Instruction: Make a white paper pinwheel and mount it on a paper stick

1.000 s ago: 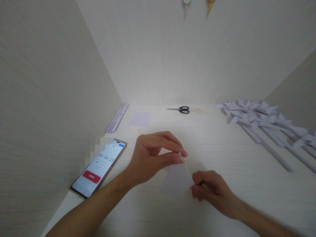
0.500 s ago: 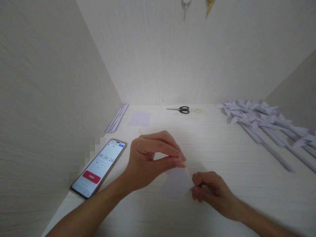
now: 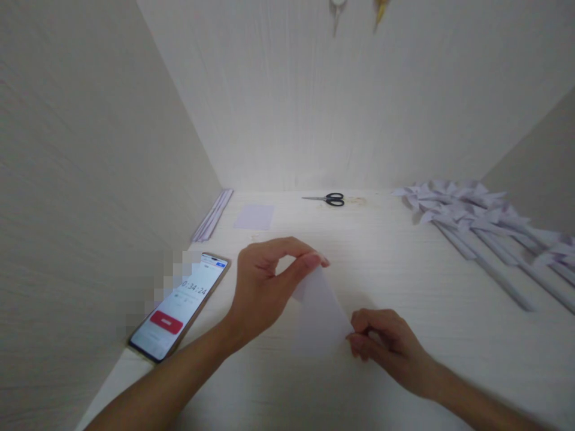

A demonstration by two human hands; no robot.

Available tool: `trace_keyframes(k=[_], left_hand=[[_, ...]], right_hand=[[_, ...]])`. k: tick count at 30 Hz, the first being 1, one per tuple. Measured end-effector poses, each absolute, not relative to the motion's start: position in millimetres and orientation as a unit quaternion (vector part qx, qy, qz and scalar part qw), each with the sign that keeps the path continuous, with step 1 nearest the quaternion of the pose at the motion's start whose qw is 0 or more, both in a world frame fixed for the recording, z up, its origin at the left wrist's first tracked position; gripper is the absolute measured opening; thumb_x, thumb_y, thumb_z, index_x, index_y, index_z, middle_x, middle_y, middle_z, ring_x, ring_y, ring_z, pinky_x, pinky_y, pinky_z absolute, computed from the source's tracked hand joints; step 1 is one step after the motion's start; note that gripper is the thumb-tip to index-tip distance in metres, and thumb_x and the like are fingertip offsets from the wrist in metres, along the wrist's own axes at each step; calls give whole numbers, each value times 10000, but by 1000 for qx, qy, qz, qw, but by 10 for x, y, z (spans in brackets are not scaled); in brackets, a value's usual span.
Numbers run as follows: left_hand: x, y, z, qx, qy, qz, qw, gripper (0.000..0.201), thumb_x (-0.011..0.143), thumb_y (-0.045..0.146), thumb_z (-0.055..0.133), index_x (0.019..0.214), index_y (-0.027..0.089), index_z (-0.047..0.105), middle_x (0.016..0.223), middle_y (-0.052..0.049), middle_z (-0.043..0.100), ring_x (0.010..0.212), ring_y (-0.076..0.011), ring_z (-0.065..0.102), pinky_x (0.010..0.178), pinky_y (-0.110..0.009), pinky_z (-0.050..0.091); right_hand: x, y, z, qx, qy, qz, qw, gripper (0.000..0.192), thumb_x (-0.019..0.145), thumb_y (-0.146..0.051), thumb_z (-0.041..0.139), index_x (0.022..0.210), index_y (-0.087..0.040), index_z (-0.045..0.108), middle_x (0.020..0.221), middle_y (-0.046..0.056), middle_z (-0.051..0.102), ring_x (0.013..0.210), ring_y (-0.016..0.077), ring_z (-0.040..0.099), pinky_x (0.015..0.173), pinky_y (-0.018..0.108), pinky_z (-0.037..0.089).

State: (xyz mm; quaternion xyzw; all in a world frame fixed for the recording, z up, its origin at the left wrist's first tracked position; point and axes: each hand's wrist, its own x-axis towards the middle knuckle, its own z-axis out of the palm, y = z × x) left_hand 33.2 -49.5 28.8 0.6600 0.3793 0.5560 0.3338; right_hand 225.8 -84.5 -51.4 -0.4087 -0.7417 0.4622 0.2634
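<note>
A sheet of pale paper (image 3: pixel 321 320) is held up over the white table between my two hands. My left hand (image 3: pixel 274 275) pinches its upper corner between thumb and fingers. At the lower right corner, my right hand (image 3: pixel 381 344) grips the paper with thumb and curled fingers. The sheet is tilted, and a second, slightly darker edge shows at its left side, so it may be bent or folded there. The fingertips of the left hand partly cover the top corner.
A phone (image 3: pixel 179 308) showing a timer lies at the left. Behind it are paper strips (image 3: pixel 213 215), a square of lilac paper (image 3: pixel 254 216) and black-handled scissors (image 3: pixel 330 199). Several paper pinwheels (image 3: pixel 476 209) on rolled sticks (image 3: pixel 503 284) are piled at the right. Walls enclose the table.
My left hand has risen and shifted slightly left, drawing the paper's top corner upward. The right hand stays nearly in place on the lower corner.
</note>
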Motion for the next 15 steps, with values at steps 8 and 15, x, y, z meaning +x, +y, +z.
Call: trace_keyframes(k=[8, 15], left_hand=[[383, -394, 163, 572, 478, 530, 405, 216, 762, 294, 493, 601, 150, 505, 531, 1, 611, 436, -75, 510, 425, -180, 374], [410, -335, 122, 501, 472, 526, 500, 198, 735, 297, 517, 609, 162, 445, 461, 18, 572, 437, -117, 547, 463, -220, 417]], right_hand=[[2276, -783, -456, -424, -790, 364, 251, 248, 811, -269, 390, 579, -184, 371, 501, -39, 387, 471, 82, 350, 457, 205, 287], [2313, -725, -436, -416, -803, 359, 231, 270, 817, -298, 376, 571, -188, 353, 498, -43, 351, 471, 85, 325, 458, 212, 265]])
